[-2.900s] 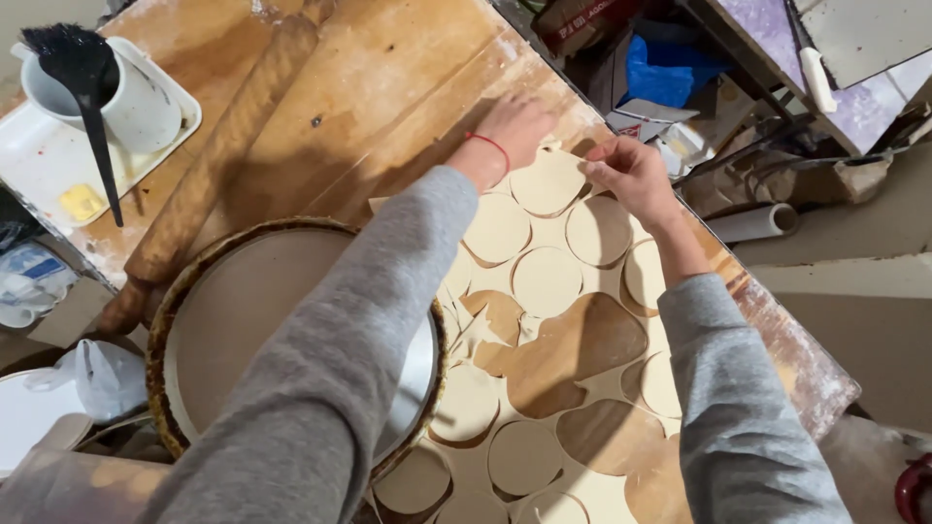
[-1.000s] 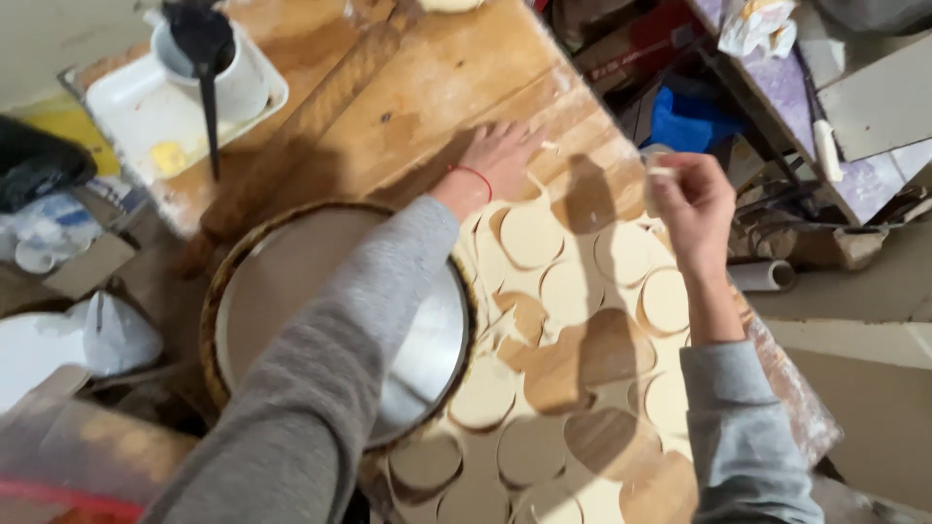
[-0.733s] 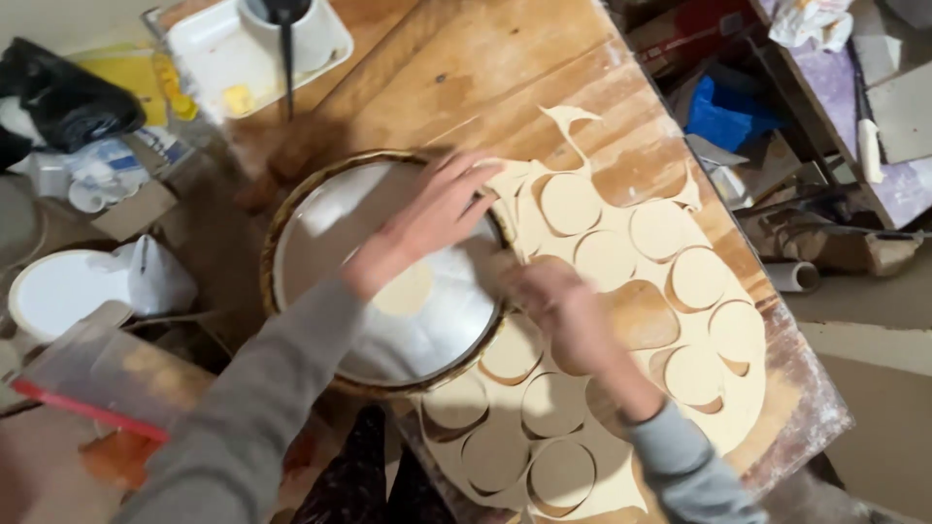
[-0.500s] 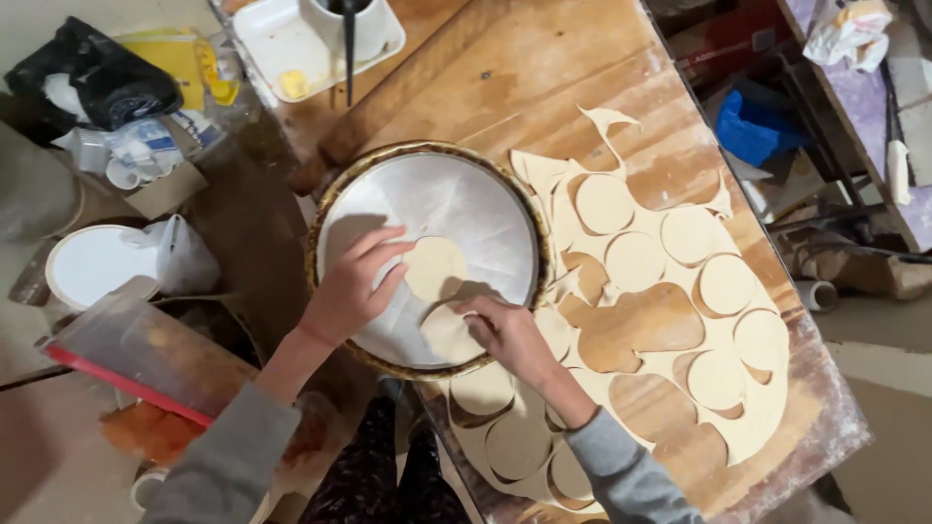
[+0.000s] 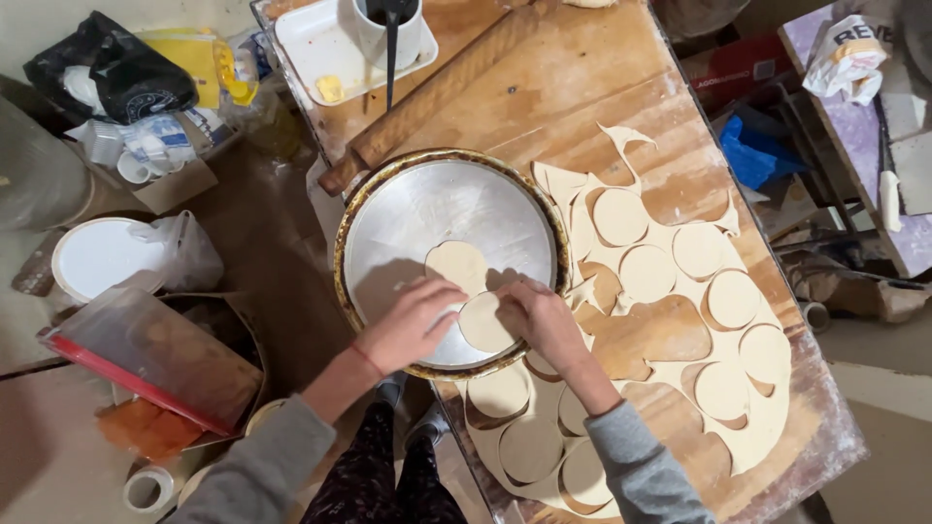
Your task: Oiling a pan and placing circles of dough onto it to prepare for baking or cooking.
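While most of the cut dough circles still lie in the rolled dough sheet on the wooden table, only two rounds sit on the round metal tray, so I judge the job has just begun. Left of the tray, down on the floor, stand a white lid and a clear box with a red edge; nothing there holds dough. Inside the tray, the first dough round lies flat near the middle, with nothing touching it. Just below it, at the near side of the tray, is the second dough round, and both hands meet on it. The left hand comes in from the left side of the tray with its fingers curled loosely, and the tips rest on the left edge of that round. The right hand comes over the right rim of the tray, fingers bent softly, pinching or pressing the right edge of the same round; neither hand is a tight fist. Above the tray lies a wooden rolling pin, and past it a white dish with a cup. Right of the tray, many circles wait in the sheet, with some holes where circles are gone.
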